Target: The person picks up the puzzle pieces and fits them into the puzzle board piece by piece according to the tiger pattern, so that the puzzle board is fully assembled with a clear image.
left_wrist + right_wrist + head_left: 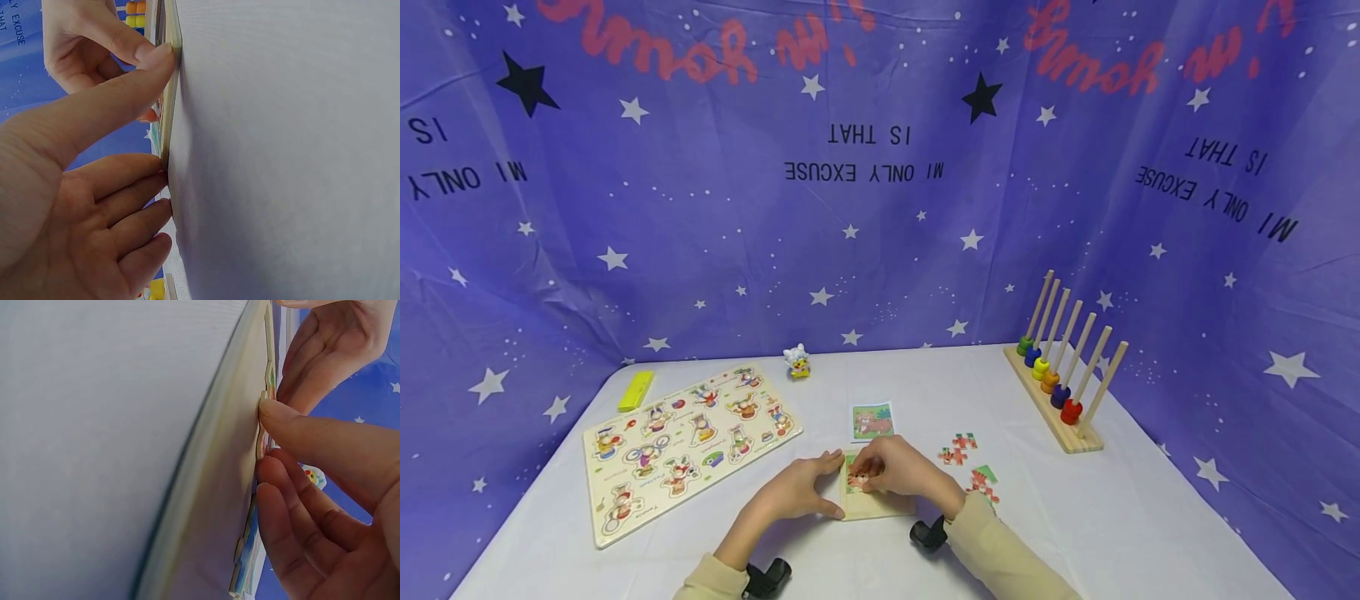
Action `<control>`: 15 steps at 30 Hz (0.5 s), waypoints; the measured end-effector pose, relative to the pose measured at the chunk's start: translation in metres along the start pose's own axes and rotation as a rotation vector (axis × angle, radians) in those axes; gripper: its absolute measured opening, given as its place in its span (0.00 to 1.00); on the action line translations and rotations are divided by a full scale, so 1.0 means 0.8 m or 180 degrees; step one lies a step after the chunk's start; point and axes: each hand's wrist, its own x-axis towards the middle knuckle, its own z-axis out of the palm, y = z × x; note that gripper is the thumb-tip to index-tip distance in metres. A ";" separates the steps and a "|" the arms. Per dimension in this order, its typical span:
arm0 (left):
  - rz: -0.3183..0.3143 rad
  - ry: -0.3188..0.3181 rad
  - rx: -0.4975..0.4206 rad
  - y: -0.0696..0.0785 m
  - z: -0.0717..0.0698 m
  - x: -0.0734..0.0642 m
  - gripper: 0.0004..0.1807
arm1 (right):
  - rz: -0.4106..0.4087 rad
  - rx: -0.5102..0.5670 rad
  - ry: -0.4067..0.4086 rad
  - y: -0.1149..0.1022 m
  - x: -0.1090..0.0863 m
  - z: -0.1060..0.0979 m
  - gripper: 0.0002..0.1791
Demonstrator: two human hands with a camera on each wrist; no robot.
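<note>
Purple cloth (865, 250) printed with stars and lettering hung behind a white tabletop (895, 379), on which a small wooden tray (880, 507) lay flat. At the tray's left side rested the left hand (797, 489), its fingers extended and loose, thumb and fingertips touching the edge without clasping it. Over the tray, the right hand (901, 467) pinched a puzzle piece (260, 440) between thumb and fingers; whether it was seated, I could not tell. Just beyond the tray lay an animal picture card (872, 422), and to its right were loose orange-and-green pieces (985, 483). Left of the tray was a large character board (692, 433), with a yellow case (636, 391) past its far edge. Farther behind the tray stood a small figurine (797, 362); well to its right rose a pegged bead stand (1049, 408).
</note>
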 end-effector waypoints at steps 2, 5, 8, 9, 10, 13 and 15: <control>-0.0004 0.0004 0.0001 0.000 0.000 0.000 0.47 | -0.0023 -0.0047 -0.0009 0.000 0.000 0.000 0.12; -0.0011 0.0004 0.0004 0.000 0.001 0.000 0.48 | -0.0062 -0.0115 -0.0003 -0.001 -0.001 0.001 0.11; -0.0014 -0.0006 -0.0001 0.000 0.000 0.000 0.48 | -0.0079 -0.0160 0.0015 -0.001 -0.001 0.001 0.11; -0.0015 -0.0008 -0.0004 0.000 0.000 0.000 0.48 | -0.0090 -0.0181 0.0022 -0.001 -0.001 0.001 0.11; -0.0017 -0.0010 -0.0008 0.000 0.000 0.000 0.48 | -0.0095 -0.0189 0.0024 -0.001 -0.001 0.001 0.11; -0.0024 -0.0010 -0.0020 0.000 0.000 0.000 0.48 | -0.0106 -0.0210 0.0028 -0.001 -0.001 0.001 0.11; -0.0023 -0.0014 -0.0025 0.000 0.000 0.000 0.48 | -0.0107 -0.0228 0.0025 -0.001 -0.001 0.000 0.11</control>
